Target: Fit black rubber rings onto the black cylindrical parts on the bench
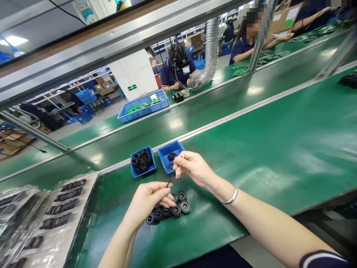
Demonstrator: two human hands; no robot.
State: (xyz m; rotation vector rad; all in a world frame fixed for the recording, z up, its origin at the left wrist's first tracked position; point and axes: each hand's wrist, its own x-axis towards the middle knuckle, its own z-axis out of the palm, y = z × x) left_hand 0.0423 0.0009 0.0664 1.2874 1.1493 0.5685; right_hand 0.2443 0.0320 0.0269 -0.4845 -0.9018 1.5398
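At mid-frame, I see the left hand and right hand pinching a thin black band; I'd judge it light, stretchy, best held by fingertips.

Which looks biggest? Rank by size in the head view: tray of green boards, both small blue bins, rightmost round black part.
1. Tray of green boards
2. Left bin and right bin: too alike to rank; the right hand partly hides the latter
3. Rightmost round black part

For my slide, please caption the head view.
Left hand and right hand hold a black strand near black round parts and blue bins.
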